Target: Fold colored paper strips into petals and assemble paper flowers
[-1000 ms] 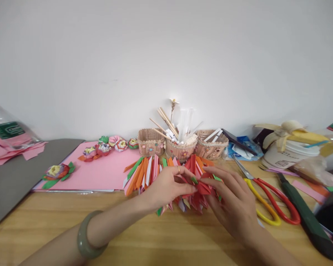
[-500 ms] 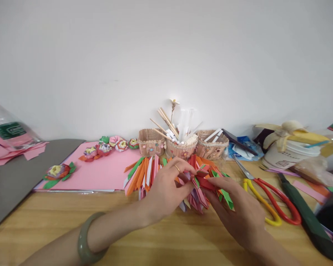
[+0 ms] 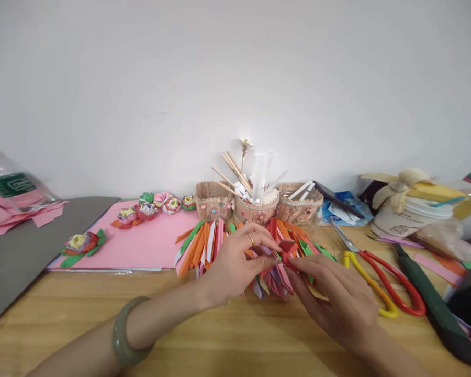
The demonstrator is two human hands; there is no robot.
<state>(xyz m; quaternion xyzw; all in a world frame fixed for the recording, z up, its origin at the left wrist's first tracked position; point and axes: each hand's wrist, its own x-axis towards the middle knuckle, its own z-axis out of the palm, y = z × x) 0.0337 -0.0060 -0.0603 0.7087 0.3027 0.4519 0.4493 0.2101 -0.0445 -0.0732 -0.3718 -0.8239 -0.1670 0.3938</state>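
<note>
Fingers of the left hand (image 3: 231, 264) are drawn together, thumb against fingertips, pinching the left end of a small folded red paper piece (image 3: 288, 252), beside which a bit of green shows. The fingers of the right hand (image 3: 337, 293) grip the same piece from the other side, with thumb and index nearly closed on it and the other fingers loosely curled. The red piece is raised between the two hands, in front of a spread heap of folded orange, green, white, pink and red paper strips (image 3: 204, 246) on the light wooden table (image 3: 204, 340). A thin gold-coloured ring (image 3: 251, 239) is on a left finger, and a pale green bangle (image 3: 121, 335) circles the left wrist.

Behind the heap stand three small tan woven baskets (image 3: 214, 201) in a row; the middle one holds wooden sticks and white-tipped swabs. Left of the heap lies a flat pink paper sheet (image 3: 141, 248) bearing several multicoloured folded-paper flowers (image 3: 167, 203). Right of the right hand lie scissors with red and yellow handles (image 3: 396, 283) and, just beside them, a dark green long-handled tool (image 3: 435, 309). Farther back, a yellow banana peel (image 3: 427, 191) rests on a white lidded tub (image 3: 410, 220).
</note>
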